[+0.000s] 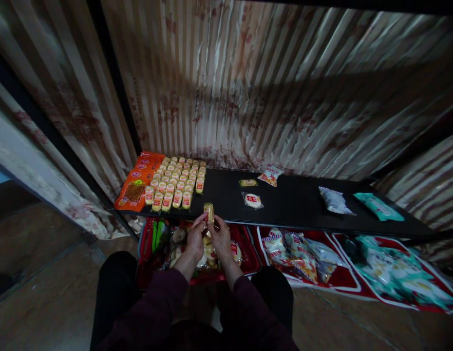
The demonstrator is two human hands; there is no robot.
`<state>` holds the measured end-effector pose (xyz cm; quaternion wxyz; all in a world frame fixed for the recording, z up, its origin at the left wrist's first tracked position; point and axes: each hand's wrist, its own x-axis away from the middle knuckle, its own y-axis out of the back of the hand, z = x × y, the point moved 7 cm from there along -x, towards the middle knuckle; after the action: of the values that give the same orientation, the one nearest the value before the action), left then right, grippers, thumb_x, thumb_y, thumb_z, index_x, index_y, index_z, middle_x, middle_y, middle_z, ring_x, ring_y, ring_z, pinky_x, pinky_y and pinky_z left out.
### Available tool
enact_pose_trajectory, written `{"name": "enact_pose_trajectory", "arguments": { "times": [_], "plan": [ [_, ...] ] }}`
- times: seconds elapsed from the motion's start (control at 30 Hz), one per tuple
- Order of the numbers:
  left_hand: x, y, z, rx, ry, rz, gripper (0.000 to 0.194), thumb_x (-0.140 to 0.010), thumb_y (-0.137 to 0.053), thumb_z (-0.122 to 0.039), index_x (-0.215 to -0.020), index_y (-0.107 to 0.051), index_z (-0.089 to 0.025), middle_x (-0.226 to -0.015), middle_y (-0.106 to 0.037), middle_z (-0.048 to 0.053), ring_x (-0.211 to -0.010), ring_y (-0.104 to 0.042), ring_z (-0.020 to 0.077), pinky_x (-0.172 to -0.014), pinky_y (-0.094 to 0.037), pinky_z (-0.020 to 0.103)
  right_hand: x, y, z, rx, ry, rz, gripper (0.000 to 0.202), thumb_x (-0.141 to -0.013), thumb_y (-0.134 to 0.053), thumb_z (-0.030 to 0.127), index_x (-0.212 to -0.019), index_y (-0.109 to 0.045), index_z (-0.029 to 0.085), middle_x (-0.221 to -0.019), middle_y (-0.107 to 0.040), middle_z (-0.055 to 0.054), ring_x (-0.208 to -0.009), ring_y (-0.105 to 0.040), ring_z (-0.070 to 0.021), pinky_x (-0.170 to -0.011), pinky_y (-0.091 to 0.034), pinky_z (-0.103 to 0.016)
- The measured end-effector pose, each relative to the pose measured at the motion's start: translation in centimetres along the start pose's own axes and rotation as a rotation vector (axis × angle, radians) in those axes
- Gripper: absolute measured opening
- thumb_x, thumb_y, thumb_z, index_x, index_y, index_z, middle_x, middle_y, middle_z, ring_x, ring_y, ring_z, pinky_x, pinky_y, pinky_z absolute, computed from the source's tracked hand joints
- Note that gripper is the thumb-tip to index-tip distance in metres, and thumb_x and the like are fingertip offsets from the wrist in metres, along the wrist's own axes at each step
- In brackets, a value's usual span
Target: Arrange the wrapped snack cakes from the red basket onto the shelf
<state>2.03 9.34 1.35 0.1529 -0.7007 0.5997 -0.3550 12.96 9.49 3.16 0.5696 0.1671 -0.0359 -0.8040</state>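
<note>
While both hands are meeting over the front edge of the black shelf (226, 195), the left hand (196, 239) and the right hand (220, 237) are gripping one small wrapped cake (209, 212) between their fingertips. They are pinching it low and from either side, probably because so short a packet is offering little to hold and its soft filling could crush under a full fist.

Directly below, a red basket (252, 258) of mixed packets is sitting between the person's knees (119, 287), presumably so that its contents are lying within easy reach. At the shelf's left end, a block of wrapped cakes (177, 185) is standing in close rows, labels facing out, which is likely making them easy to read and count; orange snack packets (138, 180) are lying beside it.

Farther right, a single flat packet (248, 183), a round white packet (252, 200) and a red-and-white bag (270, 174) are resting loosely together. A silvery bag (335, 201) and a teal packet (379, 206) are lying well apart from these, roughly above a middle basket (343, 280) and a right-hand basket (389, 243) that are holding similar-looking packs, perhaps marking a place for each kind.
</note>
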Motion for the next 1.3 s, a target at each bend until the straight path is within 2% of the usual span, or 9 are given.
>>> {"name": "enact_pose_trajectory", "arguments": {
  "times": [0.27,0.43,0.67,1.0,1.13,1.3],
  "plan": [
    [-1.1,0.2,-0.1,0.033,-0.04,-0.024,0.038,-0.06,-0.064,-0.013,-0.099,-0.068,-0.016,-0.116,-0.066,0.01,-0.108,-0.059,0.0207,-0.096,-0.041,0.032,-1.2,-0.7,-1.0,-0.069,-0.111,0.028,0.043,-0.078,-0.056,0.042,-0.111,-0.06,0.015,-0.108,-0.067,-0.012,-0.097,-0.063,-0.0232,-0.09,-0.048,-0.038],
    [-1.9,0.7,-0.3,0.024,-0.044,-0.057,0.038,-0.061,-0.063,-0.012,-0.098,-0.066,-0.015,-0.116,-0.065,0.012,-0.105,-0.061,0.0198,-0.097,-0.041,0.033,-1.7,-1.3,-0.7,-0.119,-0.102,0.058,0.043,-0.08,-0.055,0.043,-0.112,-0.058,0.016,-0.111,-0.066,-0.012,-0.099,-0.062,-0.0223,-0.09,-0.047,-0.037],
    [-2.1,1.0,-1.5,-0.1,-0.108,-0.039,0.039,-0.063,-0.06,-0.015,-0.102,-0.067,-0.015,-0.115,-0.066,0.011,-0.107,-0.06,0.0208,-0.097,-0.041,0.036,-2.0,-1.9,-0.6,-0.055,-0.106,0.042,0.042,-0.082,-0.052,0.043,-0.114,-0.059,0.017,-0.111,-0.067,-0.01,-0.097,-0.063,-0.0216,-0.087,-0.048,-0.035],
    [-2.6,0.5,-2.6,-0.228,-0.159,-0.03,0.039,-0.069,-0.055,-0.015,-0.106,-0.066,-0.016,-0.117,-0.065,0.01,-0.107,-0.059,0.0191,-0.097,-0.041,0.035,-2.9,-2.5,-0.9,0.042,-0.08,0.021,0.042,-0.083,-0.049,0.04,-0.116,-0.061,0.017,-0.115,-0.064,-0.011,-0.104,-0.058,-0.0224,-0.095,-0.043,-0.037],
    [-3.3,0.5,-2.9,-0.308,-0.184,-0.064,0.038,-0.07,-0.052,-0.012,-0.104,-0.067,-0.017,-0.116,-0.066,0.009,-0.107,-0.058,0.0187,-0.097,-0.041,0.035,-3.5,-2.4,-1.4,0.129,-0.042,-0.015,0.042,-0.081,-0.048,0.04,-0.112,-0.064,0.016,-0.107,-0.065,-0.012,-0.098,-0.057,-0.0232,-0.092,-0.043,-0.039],
    [-4.8,0.7,-3.0,-0.429,-0.235,-0.088,0.038,-0.07,-0.051,-0.01,-0.104,-0.068,-0.016,-0.117,-0.064,0.011,-0.106,-0.058,0.0193,-0.098,-0.042,0.037,-4.3,-2.9,-2.0,0.132,-0.034,-0.027,0.042,-0.082,-0.047,0.039,-0.112,-0.064,0.016,-0.102,-0.065,-0.012,-0.091,-0.057,-0.0219,-0.087,-0.044,-0.037]
  ]
}}
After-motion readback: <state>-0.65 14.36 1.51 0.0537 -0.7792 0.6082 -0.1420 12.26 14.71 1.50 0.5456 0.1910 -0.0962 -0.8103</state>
